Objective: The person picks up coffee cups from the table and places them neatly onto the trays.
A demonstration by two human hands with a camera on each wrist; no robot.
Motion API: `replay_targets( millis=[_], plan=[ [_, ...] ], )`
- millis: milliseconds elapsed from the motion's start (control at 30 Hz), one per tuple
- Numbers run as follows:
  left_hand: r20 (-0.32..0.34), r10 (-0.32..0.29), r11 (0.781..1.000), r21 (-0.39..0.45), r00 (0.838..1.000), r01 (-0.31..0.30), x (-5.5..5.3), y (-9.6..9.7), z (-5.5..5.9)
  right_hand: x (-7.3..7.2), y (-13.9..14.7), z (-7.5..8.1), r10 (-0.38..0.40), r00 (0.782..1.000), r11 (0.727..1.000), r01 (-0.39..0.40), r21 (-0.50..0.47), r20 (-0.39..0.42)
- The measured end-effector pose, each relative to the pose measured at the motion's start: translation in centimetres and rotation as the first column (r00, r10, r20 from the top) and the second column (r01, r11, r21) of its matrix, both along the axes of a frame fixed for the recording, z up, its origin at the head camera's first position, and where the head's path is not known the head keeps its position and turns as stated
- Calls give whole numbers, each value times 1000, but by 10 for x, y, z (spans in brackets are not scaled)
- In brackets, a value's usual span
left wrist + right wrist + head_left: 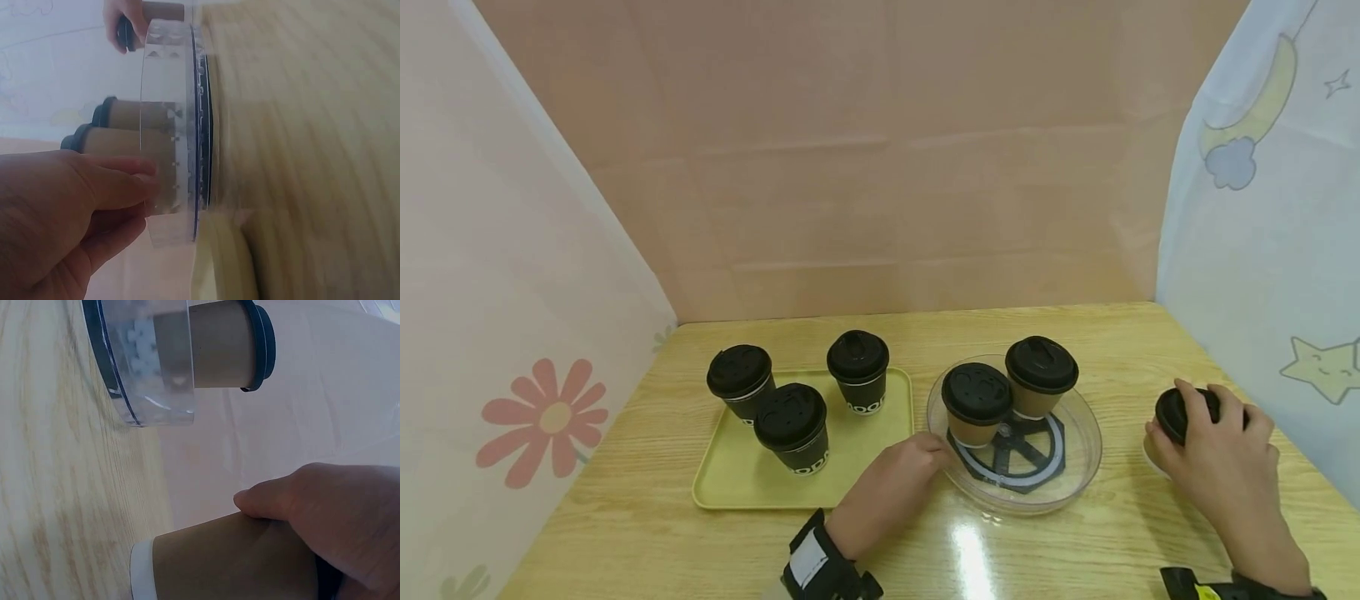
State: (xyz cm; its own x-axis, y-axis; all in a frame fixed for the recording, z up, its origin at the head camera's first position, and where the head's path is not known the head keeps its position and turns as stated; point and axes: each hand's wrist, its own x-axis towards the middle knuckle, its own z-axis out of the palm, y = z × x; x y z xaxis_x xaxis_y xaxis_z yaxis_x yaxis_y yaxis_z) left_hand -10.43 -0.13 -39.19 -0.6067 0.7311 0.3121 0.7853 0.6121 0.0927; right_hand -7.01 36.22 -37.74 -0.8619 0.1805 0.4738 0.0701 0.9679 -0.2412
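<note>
My left hand (891, 483) pinches the near-left rim of a clear round turntable tray (1078, 467), thumb and fingers at its wall in the left wrist view. Two brown paper cups with black lids, a left one (976, 404) and a right one (1040, 375), stand inside that tray. At the right, my right hand (1225, 450) grips another black-lidded brown cup (231, 562) from above, fingers over the lid. The right wrist view shows its white base band, with the cup tilted relative to the tray's cup. Whether its base touches the table cannot be told.
A yellow rectangular tray (722, 492) lies left of the round one. On it are three dark cups with black lids: a back-left cup (741, 379), a front cup (793, 429) and a back-right cup (859, 371). Cloth sheets (887, 167) surround the wooden table (640, 533).
</note>
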Motion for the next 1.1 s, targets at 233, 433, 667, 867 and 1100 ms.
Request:
replay_targets(
  millis=[233,433,667,867,1100],
  plan=[
    [21,39,999,1,999,-39,-10,-4,-1,-2,1,-1,22,999,1000,-22,1,31],
    [40,60,998,13,997,-60,-13,-6,-3,0,0,5,6,1000,1000,-6,-2,1],
    [43,100,995,-29,994,-99,-17,-7,-2,0,-23,29,120,923,993,-107,56,-366],
    [39,96,995,-36,995,-95,-18,-5,-1,11,-64,58,212,872,975,-220,32,-441],
    [26,88,996,-32,996,-87,-19,-4,-1,19,-103,58,381,862,920,-390,44,-335]
  ],
)
